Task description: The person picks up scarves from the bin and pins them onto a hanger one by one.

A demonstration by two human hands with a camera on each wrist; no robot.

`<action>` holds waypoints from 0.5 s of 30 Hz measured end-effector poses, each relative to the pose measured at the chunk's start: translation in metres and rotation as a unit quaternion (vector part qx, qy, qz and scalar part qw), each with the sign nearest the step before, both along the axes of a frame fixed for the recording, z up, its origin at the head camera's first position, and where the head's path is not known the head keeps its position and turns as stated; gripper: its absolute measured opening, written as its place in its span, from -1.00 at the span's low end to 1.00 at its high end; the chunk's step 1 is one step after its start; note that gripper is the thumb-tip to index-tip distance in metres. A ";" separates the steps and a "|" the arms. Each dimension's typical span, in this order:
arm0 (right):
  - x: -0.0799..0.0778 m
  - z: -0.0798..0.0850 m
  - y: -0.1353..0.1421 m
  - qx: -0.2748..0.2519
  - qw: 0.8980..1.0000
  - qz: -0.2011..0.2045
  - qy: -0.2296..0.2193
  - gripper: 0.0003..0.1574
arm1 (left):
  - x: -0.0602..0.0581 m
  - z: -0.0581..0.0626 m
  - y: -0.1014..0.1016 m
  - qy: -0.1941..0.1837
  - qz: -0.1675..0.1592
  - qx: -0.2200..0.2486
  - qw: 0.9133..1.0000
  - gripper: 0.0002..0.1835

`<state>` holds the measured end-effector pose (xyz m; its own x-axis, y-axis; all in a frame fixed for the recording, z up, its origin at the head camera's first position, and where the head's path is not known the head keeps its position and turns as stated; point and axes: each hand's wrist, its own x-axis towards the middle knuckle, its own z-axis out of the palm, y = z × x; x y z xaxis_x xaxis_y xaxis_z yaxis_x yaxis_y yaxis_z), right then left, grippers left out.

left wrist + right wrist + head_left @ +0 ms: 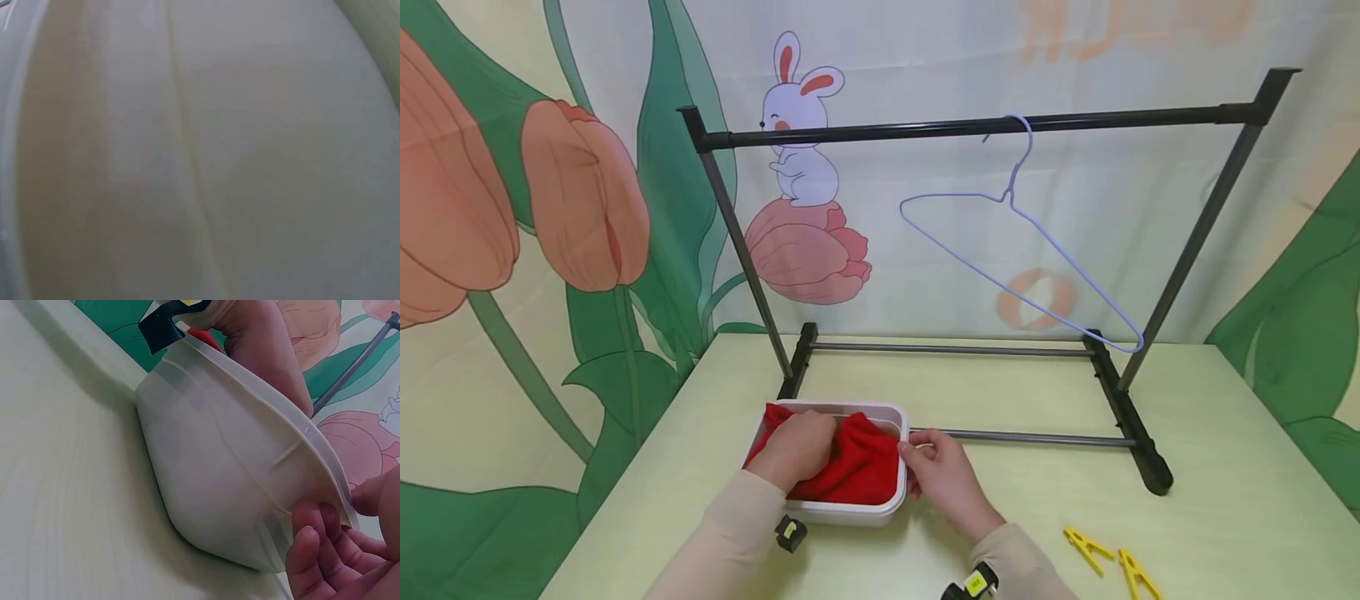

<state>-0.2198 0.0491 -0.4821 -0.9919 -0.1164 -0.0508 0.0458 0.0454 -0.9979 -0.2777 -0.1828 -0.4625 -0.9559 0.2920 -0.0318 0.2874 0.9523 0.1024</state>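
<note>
A white plastic tub stands on the pale green table and holds a crumpled red cloth. My left hand is inside the tub, its fingers curled into the cloth. My right hand pinches the tub's right rim. In the right wrist view the thumb lies over the rim and the fingers sit under the tub. A corner of the red cloth shows there above the rim. The left wrist view is filled by the blurred tub wall, and no hand shows in it.
A black drying rack stands behind the tub. A pale blue wire hanger hangs tilted from its top bar. Two yellow clothes pegs lie at the table's front right. A flower-print backdrop surrounds the table.
</note>
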 end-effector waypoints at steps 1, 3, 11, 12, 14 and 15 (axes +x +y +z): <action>0.000 0.000 0.000 0.000 1.000 0.000 0.000 -0.67 | 0.001 0.001 0.000 0.004 0.004 0.000 1.000 -0.80; 0.001 0.001 -0.001 0.001 1.000 -0.002 0.000 -0.68 | 0.008 0.010 0.004 0.007 0.021 0.002 1.000 -0.79; 0.002 0.002 -0.002 0.002 1.000 -0.010 -0.004 -0.69 | 0.031 0.034 0.007 0.044 0.085 0.026 0.995 -0.74; 0.002 0.002 -0.002 0.003 1.000 -0.011 -0.005 -0.69 | 0.033 0.035 0.006 0.051 0.089 0.034 0.994 -0.73; 0.002 0.002 -0.002 0.006 1.000 -0.012 -0.005 -0.68 | 0.037 0.039 0.005 0.063 0.099 0.056 0.992 -0.72; 0.001 0.002 -0.002 0.006 1.000 -0.013 -0.005 -0.68 | 0.039 0.040 0.004 0.070 0.101 0.071 0.990 -0.74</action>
<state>-0.2183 0.0471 -0.4804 -0.9939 -0.0908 -0.0628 0.0578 0.0568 -0.9967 -0.2390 -0.1789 -0.4221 -0.9875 0.0858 0.1325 0.1127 0.9709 0.2113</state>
